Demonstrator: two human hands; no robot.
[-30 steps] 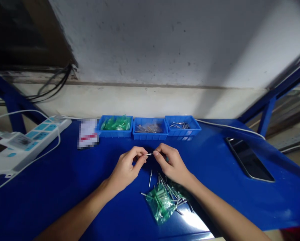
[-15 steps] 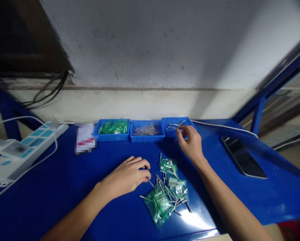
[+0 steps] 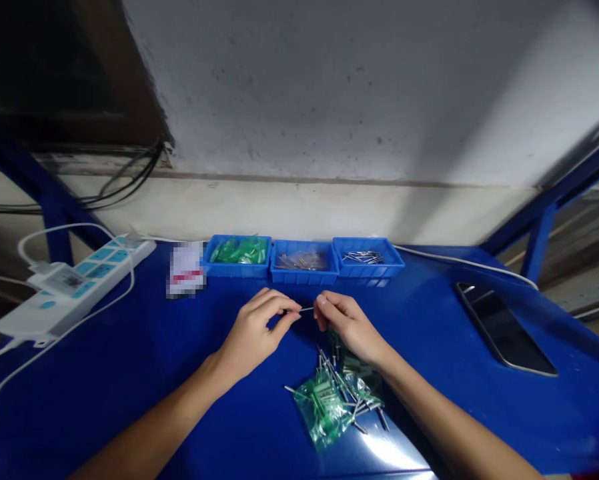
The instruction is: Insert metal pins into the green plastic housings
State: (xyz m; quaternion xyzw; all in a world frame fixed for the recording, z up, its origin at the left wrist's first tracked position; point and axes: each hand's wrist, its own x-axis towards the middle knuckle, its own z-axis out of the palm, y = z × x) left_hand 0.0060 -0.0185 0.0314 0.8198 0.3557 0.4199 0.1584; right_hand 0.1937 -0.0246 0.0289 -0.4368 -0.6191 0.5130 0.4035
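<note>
A thin metal pin (image 3: 306, 309) spans the small gap between my two hands above the table. My left hand (image 3: 259, 328) pinches its left end between thumb and fingertips. The other end disappears into the closed fingers of my right hand (image 3: 347, 323), which hide whatever else may be in them. Below lie green-tinted clear bags (image 3: 324, 407) of small parts, with several loose metal pins (image 3: 337, 373) that have thicker sleeves, like blind rivets. My right hand partly covers the bags at the back of this pile.
Three blue bins line the wall: one with green bags (image 3: 240, 251), one with small parts in clear plastic (image 3: 302, 260), one with metal pins (image 3: 363, 257). A white power strip (image 3: 87, 280) with cables lies left, a blurred packet (image 3: 186, 270) beside the bins, a phone (image 3: 504, 328) right.
My right hand has come back from the right-hand bin to meet my left hand. My left hand has lifted slightly up and away from the pile. The view has shifted a little.
</note>
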